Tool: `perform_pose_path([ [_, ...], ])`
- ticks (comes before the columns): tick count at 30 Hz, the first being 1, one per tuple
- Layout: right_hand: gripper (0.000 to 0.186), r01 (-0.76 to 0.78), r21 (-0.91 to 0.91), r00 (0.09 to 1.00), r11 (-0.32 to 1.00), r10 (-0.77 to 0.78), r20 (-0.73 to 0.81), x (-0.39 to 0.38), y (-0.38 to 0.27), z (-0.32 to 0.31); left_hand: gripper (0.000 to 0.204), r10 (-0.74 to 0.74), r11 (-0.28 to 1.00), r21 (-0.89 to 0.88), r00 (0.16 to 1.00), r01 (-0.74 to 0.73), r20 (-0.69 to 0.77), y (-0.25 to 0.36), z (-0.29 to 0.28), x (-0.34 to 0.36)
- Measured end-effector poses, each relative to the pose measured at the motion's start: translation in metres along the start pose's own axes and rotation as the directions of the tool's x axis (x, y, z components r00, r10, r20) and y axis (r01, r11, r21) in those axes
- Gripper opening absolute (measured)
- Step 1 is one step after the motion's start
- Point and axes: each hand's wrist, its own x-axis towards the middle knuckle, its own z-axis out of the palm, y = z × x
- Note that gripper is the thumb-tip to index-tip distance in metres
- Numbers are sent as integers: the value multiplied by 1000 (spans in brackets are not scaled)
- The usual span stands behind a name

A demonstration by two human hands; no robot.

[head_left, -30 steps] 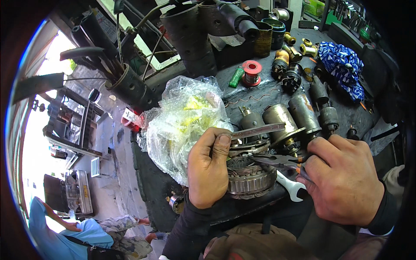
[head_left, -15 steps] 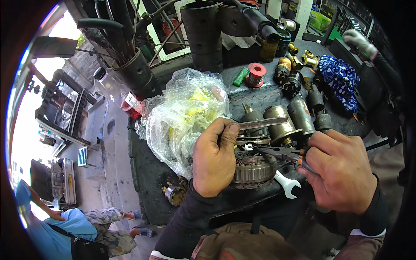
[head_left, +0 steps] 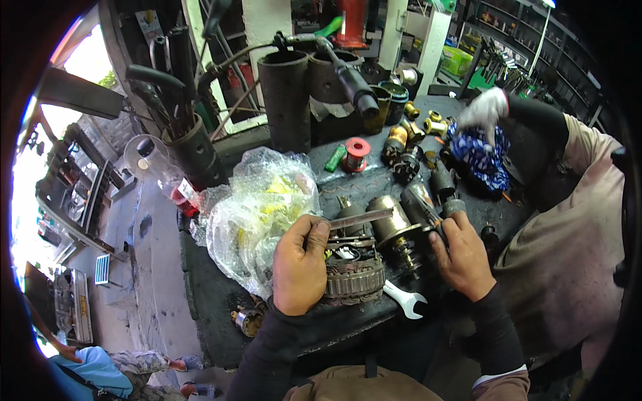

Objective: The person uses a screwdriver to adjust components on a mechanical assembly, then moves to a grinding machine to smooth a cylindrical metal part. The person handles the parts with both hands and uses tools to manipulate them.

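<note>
My left hand [head_left: 299,271] is closed around a flat metal strip [head_left: 364,218] at the side of an alternator stator [head_left: 353,281] with copper windings and an exposed housing. Pliers [head_left: 428,212] are in my closed right hand [head_left: 460,257], their jaws pointing up to the left, away from the stator, over steel cylinders [head_left: 391,220]. An open-ended wrench [head_left: 403,298] lies just right of the stator; a small metal part [head_left: 249,322] sits at the lower left. Crumpled bubble wrap [head_left: 241,227] covers yellow items beside my left hand.
A co-worker's gloved hand [head_left: 487,107] reaches onto a blue patterned cloth [head_left: 478,164]; another person [head_left: 93,371] is lower left. A red spool [head_left: 356,154], brass parts [head_left: 435,127], large tubes [head_left: 284,100] and a bottle [head_left: 150,167] stand around the dark bench [head_left: 307,341].
My right hand has pulled the pliers up and away from the stator. A co-worker in a beige top has come in from the right, gloved hand now at the blue cloth. The view has shifted.
</note>
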Motion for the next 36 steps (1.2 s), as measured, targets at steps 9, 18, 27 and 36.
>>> perform_pose_path([
  [9,42,-137,786,982,603,187,28,117,-33,-34,22,9,1000,-24,1000,-9,13,-2,-2,0],
  [18,25,-408,895,907,-180,30,420,237,-96,-25,24,-12,1000,2,1000,12,27,0,0,3],
  [27,24,-222,411,975,884,205,86,92,-6,-107,27,-49,996,-77,999,50,12,-4,-3,3],
  [36,40,152,-189,988,970,-153,7,42,-11,-171,30,-33,999,-40,999,34,40,-7,-3,2],
])
